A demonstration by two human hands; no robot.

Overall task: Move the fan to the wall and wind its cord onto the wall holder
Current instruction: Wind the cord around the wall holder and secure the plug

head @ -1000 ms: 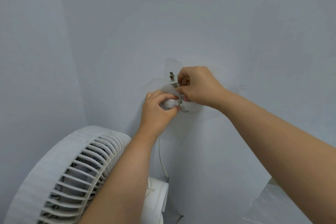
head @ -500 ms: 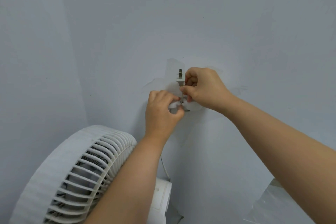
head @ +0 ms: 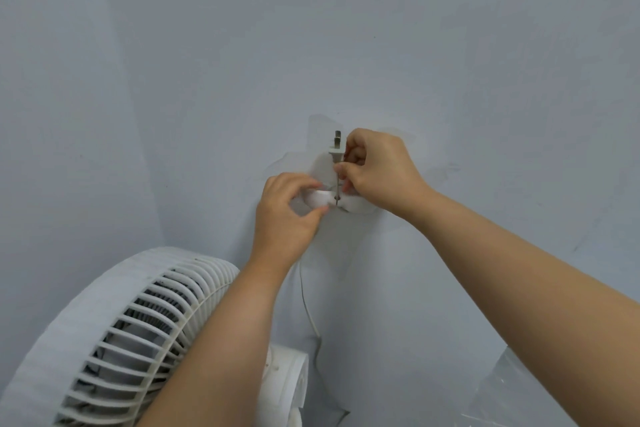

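**Finding 1.** The fan [head: 114,340] stood against the wall [head: 450,45], below and to the left of the wall holder [head: 322,199].

**Finding 2.** Most of the cord [head: 308,308] appeared wound on the holder. 1 slack run hung from beneath the holder down toward the fan.

**Finding 3.** The left hand [head: 287,215] was curled round the holder's left side, apparently to keep the turns from slipping.

**Finding 4.** The right hand [head: 377,170], just right of the holder, pinched the plug [head: 336,149] by its neck. The plug's 2 prongs pointed upward above the holder, probably so the cord's end could be tucked in.
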